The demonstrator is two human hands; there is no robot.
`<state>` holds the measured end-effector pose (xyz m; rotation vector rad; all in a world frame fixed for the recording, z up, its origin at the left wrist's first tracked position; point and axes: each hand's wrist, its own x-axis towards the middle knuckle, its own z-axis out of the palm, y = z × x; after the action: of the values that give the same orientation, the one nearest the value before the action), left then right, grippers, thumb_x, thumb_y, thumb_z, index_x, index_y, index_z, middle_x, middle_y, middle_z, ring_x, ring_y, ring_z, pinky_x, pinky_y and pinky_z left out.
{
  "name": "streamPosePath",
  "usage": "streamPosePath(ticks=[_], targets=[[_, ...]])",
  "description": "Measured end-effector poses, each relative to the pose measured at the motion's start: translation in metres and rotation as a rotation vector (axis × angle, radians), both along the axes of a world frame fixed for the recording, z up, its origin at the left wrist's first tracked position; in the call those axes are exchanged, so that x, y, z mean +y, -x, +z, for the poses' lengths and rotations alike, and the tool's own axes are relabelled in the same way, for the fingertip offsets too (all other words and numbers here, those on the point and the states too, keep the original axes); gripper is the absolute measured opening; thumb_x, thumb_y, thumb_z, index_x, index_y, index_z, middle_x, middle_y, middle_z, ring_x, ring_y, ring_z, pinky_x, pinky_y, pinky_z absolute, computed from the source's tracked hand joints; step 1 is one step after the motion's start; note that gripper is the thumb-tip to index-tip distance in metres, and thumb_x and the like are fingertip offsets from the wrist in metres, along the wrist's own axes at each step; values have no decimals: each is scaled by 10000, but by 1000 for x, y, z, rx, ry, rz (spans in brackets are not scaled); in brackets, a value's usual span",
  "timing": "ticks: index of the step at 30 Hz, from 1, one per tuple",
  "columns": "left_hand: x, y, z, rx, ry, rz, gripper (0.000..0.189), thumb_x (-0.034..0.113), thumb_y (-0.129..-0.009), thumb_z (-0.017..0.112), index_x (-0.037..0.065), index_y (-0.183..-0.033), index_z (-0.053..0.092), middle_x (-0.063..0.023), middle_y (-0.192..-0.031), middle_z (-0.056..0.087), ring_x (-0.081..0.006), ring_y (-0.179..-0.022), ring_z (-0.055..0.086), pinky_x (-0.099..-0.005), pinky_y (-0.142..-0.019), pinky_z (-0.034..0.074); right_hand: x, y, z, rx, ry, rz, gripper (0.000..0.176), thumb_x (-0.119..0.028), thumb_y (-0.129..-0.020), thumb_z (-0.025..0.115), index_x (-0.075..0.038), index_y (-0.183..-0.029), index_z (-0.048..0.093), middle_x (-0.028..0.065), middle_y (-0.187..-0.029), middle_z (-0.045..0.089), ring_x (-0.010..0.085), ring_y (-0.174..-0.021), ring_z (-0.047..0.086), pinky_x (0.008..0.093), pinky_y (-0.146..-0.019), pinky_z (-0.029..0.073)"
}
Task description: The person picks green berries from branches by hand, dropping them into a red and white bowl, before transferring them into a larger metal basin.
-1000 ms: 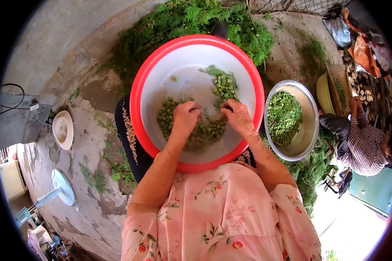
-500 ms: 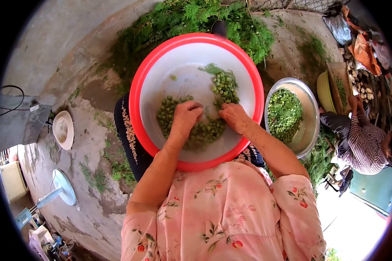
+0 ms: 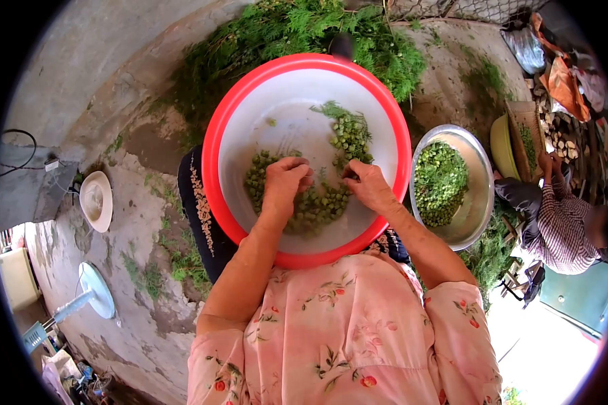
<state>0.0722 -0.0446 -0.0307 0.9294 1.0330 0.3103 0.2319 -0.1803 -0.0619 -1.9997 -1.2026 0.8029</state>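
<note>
A white basin with a red rim (image 3: 216, 115) rests on the lap, holding green seed cones (image 3: 319, 208) along its lower part and another clump with a feathery sprig (image 3: 349, 131) at the upper right. Over the left side of the cones, my left hand (image 3: 286, 182) is closed with fingers curled; anything inside them is hidden. My right hand (image 3: 369, 183) has thumb and fingers pressed together just below the right clump, and what they pinch is too small to name. A metal bowl (image 3: 478, 196) with more green cones (image 3: 441, 179) stands to the right.
Cut green branches (image 3: 297, 30) lie beyond the basin. Another person (image 3: 564, 226) sits at the far right near a yellow-green bowl (image 3: 503, 148) and a woven tray (image 3: 522, 121). On the left are a hat (image 3: 96, 201) and a fan (image 3: 98, 290).
My left hand has shifted slightly left. The fingers of my right hand have drawn together and curled in a little. The view has moved slightly.
</note>
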Motion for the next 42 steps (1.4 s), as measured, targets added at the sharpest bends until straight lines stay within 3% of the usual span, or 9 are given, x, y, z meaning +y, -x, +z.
streamPosePath(ticks=[4,7,13,16,20,23,27,33,42], targets=[[1,1,-3,3,3,14,184,107,-812,589,17,-969,626,-52,-789,646,-117,-631,591,-238,-542,430,15,17,-14,320,58,-198,231,-60,-728,665,1,-935,585,189,-816,624,313,-677,607,358,-613,482],[0,1,-4,13,10,22,164,107,-816,596,28,-955,629,-46,-785,646,-118,-633,593,-238,-542,436,22,27,-25,6,-33,-109,189,-97,-701,654,-5,-857,601,208,-835,619,370,-821,599,406,-720,486],[0,1,-6,-8,11,14,114,106,-823,611,48,-919,632,-35,-775,643,-117,-631,593,-235,-539,446,27,44,-18,-160,65,-94,165,-76,-692,636,-5,-837,601,212,-853,617,391,-837,583,416,-731,486],[0,0,-3,3,3,-3,144,98,-814,610,35,-942,631,-37,-786,640,-115,-641,589,-235,-544,441,26,39,-29,-127,-104,-100,204,-54,-689,687,6,-863,600,163,-784,641,310,-659,611,350,-593,492],[-1,2,-16,-16,-160,-178,239,73,-773,626,3,-1001,621,-51,-817,637,-116,-684,578,-243,-574,446,26,38,2,682,20,-408,206,-120,-744,687,11,-896,642,41,-688,616,99,-540,549,248,-483,460],[-6,-1,-25,-52,-297,-295,286,63,-743,644,-16,-1016,616,-59,-842,634,-124,-723,571,-252,-619,458,25,37,15,860,3,-447,172,-118,-775,662,25,-870,648,49,-695,624,109,-542,567,234,-465,459],[-6,-2,-9,-45,-252,-336,276,89,-732,662,-22,-982,624,-67,-868,632,-134,-755,567,-257,-667,463,26,44,28,932,-25,-519,166,-101,-793,642,29,-895,642,58,-684,617,108,-525,564,227,-442,453],[-5,-2,4,87,-402,-422,228,138,-725,691,-33,-860,626,-60,-771,600,-114,-695,539,-251,-610,437,24,45,26,923,-95,-494,157,-90,-809,623,30,-910,630,57,-677,609,115,-518,560,228,-440,452],[-6,-2,2,5,-215,-423,161,121,-732,691,-17,-744,608,-31,-662,558,-97,-607,496,-236,-542,390,19,45,28,1014,-25,-580,128,-88,-814,626,10,-897,619,46,-743,617,121,-595,574,238,-494,462]])
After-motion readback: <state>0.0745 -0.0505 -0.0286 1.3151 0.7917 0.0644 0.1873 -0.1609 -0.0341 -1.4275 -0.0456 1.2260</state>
